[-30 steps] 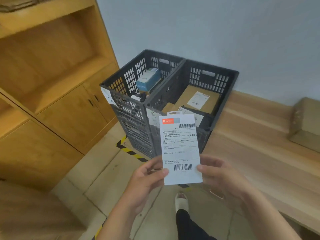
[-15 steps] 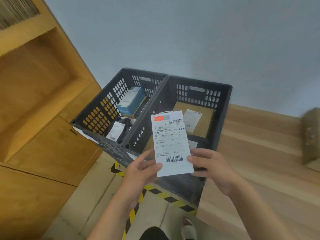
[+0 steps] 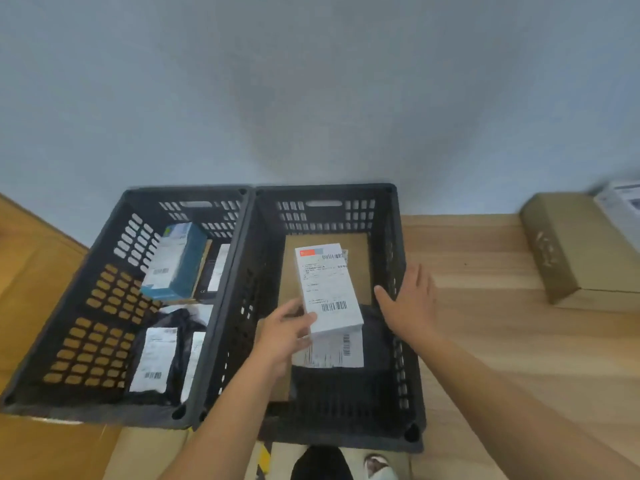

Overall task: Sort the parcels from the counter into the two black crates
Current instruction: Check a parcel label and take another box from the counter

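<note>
Partway through: gripping the white box in the left hand over parcels in the right crate, right hand spread and empty, left crate also stocked, brown box waiting far right on the counter.

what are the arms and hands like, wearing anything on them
The left forearm and right forearm are bare, no sleeves showing. The left hand and right hand wear no gloves; no watch, ring or bracelet is visible.

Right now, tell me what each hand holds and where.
Left hand grips the white labelled parcel by its near left corner; right hand is open, holding nothing.
</note>
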